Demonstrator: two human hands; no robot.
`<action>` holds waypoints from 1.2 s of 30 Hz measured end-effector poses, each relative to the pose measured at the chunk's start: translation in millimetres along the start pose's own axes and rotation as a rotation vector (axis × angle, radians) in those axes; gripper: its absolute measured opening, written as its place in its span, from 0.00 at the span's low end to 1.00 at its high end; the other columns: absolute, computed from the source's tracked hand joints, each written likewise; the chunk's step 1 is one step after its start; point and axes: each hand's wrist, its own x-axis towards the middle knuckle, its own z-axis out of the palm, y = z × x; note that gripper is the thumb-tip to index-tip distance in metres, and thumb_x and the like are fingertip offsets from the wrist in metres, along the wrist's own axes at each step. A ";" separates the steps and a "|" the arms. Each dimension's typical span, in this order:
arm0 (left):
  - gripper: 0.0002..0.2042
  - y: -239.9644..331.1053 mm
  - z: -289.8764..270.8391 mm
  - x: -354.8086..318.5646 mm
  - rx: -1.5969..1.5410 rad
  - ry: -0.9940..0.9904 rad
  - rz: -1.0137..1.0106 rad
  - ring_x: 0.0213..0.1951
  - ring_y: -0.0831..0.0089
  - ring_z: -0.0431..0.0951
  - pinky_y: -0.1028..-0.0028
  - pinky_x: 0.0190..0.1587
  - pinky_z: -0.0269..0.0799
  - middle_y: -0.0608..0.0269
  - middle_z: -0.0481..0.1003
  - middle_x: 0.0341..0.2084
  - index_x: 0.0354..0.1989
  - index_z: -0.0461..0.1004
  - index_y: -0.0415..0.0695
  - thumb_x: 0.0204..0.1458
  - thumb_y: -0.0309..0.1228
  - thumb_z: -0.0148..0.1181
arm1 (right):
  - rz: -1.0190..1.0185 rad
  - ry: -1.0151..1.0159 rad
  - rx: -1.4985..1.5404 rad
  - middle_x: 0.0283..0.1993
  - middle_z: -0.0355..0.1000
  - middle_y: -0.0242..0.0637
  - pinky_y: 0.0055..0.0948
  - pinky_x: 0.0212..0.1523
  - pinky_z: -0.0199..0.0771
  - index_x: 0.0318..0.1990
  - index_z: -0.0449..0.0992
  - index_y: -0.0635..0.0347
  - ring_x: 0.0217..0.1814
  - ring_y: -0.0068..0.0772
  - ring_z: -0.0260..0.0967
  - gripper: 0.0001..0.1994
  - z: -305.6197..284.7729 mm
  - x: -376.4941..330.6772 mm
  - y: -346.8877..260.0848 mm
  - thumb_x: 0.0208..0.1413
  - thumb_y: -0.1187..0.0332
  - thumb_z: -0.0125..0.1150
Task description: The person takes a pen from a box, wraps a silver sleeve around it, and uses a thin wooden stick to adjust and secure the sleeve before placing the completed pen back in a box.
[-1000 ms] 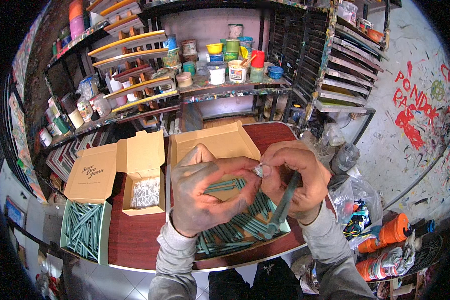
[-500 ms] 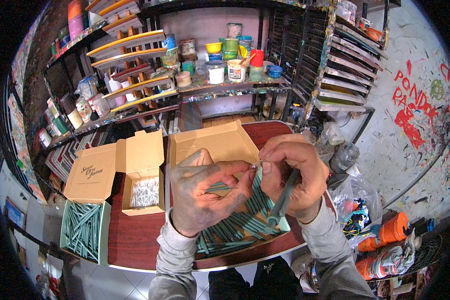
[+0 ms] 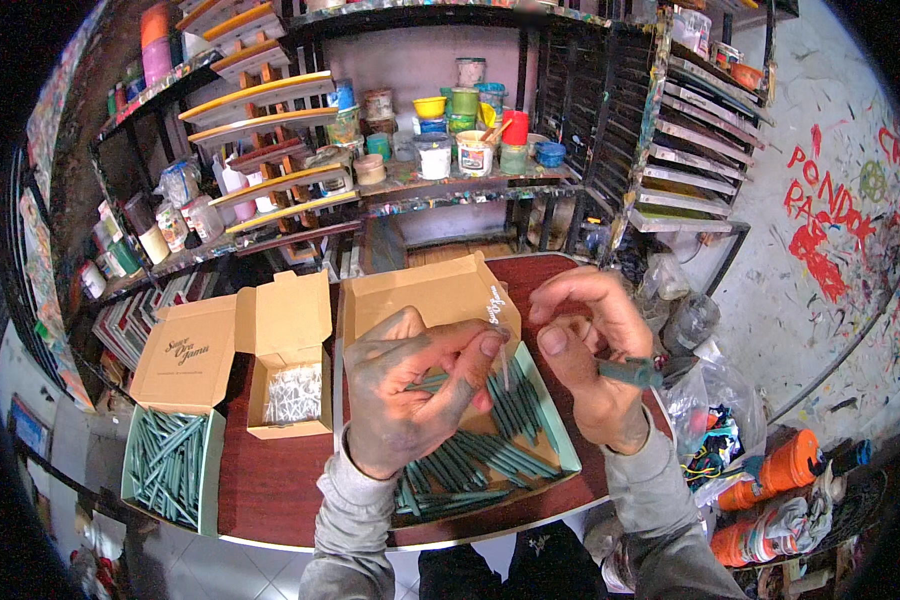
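Observation:
My left hand pinches a thin clear strip with white lettering between thumb and forefinger, above the middle box. To its right, my right hand has its thumb and forefinger apart. A dark green pen-like stick lies across that palm, held by the lower fingers and seen nearly end-on. Below both hands stands an open cardboard box with a pale green rim, its lid raised at the back. Several green sticks lie in it in rows, partly hidden by my left hand.
On the dark red table, a small open box holds many white pieces. Left of it, another open box is full of green sticks. Shelves of paint tubs stand behind; plastic bags and orange containers are at right.
My hands have parted: the right thumb and forefinger came off the strip and moved right. The strip's lettering now shows above my left fingertips, and the green stick has swung to point sideways.

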 end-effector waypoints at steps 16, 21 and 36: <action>0.05 0.0 7.1 0.9 0.169 0.017 0.046 0.16 0.73 0.66 0.73 0.20 0.61 0.65 0.76 0.16 0.35 0.81 0.41 0.52 0.28 0.64 | -0.031 0.026 0.023 0.39 0.71 0.38 0.26 0.43 0.69 0.38 0.76 0.65 0.43 0.27 0.69 0.06 14.0 2.8 19.8 0.57 0.73 0.64; 0.06 -13.6 7.0 -8.5 -0.215 0.017 -0.180 0.19 0.82 0.69 0.78 0.21 0.61 0.69 0.74 0.16 0.35 0.81 0.40 0.55 0.30 0.64 | -0.040 0.025 -0.030 0.39 0.72 0.36 0.24 0.43 0.69 0.39 0.74 0.65 0.41 0.23 0.68 0.05 17.5 1.2 21.7 0.59 0.74 0.61; 0.14 -27.0 -18.5 7.3 -0.580 -0.052 -0.190 0.38 0.74 0.78 0.74 0.45 0.70 0.57 0.80 0.34 0.43 0.79 0.36 0.61 0.36 0.56 | 0.357 -0.695 0.054 0.34 0.74 0.41 0.24 0.41 0.72 0.61 0.53 0.66 0.36 0.25 0.72 0.25 -10.9 10.4 -12.1 0.60 0.78 0.58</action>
